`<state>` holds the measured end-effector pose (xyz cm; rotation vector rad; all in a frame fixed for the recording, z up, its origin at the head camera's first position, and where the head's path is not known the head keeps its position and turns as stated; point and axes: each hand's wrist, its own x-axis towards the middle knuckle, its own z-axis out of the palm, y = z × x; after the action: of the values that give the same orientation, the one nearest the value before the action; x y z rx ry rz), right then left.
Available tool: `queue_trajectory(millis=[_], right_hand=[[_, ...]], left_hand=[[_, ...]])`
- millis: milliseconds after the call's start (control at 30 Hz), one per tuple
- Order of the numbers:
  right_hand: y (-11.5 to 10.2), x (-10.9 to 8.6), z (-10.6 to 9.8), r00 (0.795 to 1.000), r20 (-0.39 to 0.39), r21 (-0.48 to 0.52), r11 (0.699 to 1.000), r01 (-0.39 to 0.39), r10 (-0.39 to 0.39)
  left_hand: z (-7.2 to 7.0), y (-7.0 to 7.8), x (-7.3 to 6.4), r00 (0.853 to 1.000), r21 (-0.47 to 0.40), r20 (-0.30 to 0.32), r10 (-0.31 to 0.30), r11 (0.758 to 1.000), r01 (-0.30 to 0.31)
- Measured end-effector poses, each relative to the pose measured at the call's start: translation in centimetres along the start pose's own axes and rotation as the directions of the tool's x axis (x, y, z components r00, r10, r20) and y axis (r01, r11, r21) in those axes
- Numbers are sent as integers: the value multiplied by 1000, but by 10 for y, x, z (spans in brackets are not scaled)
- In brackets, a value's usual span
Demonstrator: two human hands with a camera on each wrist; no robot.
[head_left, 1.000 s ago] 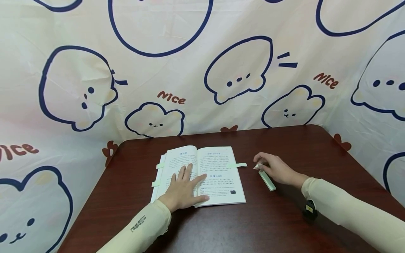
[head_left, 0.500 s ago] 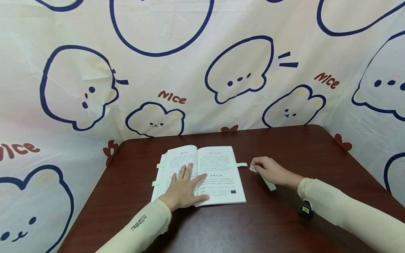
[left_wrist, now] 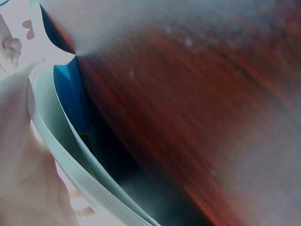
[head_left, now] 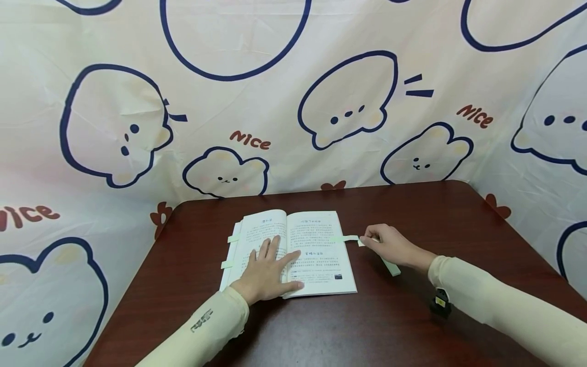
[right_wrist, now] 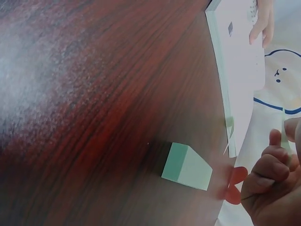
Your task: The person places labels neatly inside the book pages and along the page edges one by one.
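An open book [head_left: 321, 283] lies on the table, its pages printed with text. My left hand [head_left: 262, 278] rests on it, fingers spread across both pages near the spine. A pale green sticky tab [head_left: 350, 238] juts from the right page's outer edge. Just right of that tab, my right hand [head_left: 394, 245] pinches a small pale strip [head_left: 361, 243] between thumb and finger; in the right wrist view this strip [right_wrist: 284, 134] looks thin and greenish. Partly behind the right hand is a pale green block [head_left: 391, 267], which stands apart from the fingers in the right wrist view [right_wrist: 186, 167].
Two more pale green tabs stick out at the book's left edge, an upper tab [head_left: 233, 238] and a lower tab [head_left: 227, 264]. The dark brown table [head_left: 312, 336] extends around the book. A cartoon-printed cloth [head_left: 284, 112] hangs behind and beside it.
My right hand has moved left, bringing the pinched strip close to the tab at the book's right edge. The left hand, book and green block stay in place.
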<state>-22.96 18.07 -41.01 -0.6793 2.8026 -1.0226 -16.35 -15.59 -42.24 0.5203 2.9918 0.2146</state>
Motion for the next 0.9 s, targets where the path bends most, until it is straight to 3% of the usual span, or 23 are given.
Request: queue_trajectory(millis=[300, 900], right_hand=[[2, 2, 2, 1000, 0, 46, 999, 7, -7], [-5, 7, 24, 999, 39, 95, 995, 10, -14]], left_hand=[[0, 0, 0, 1000, 5, 7, -4, 1000, 4], [-1, 0, 1, 1000, -3, 2, -1, 1000, 1]])
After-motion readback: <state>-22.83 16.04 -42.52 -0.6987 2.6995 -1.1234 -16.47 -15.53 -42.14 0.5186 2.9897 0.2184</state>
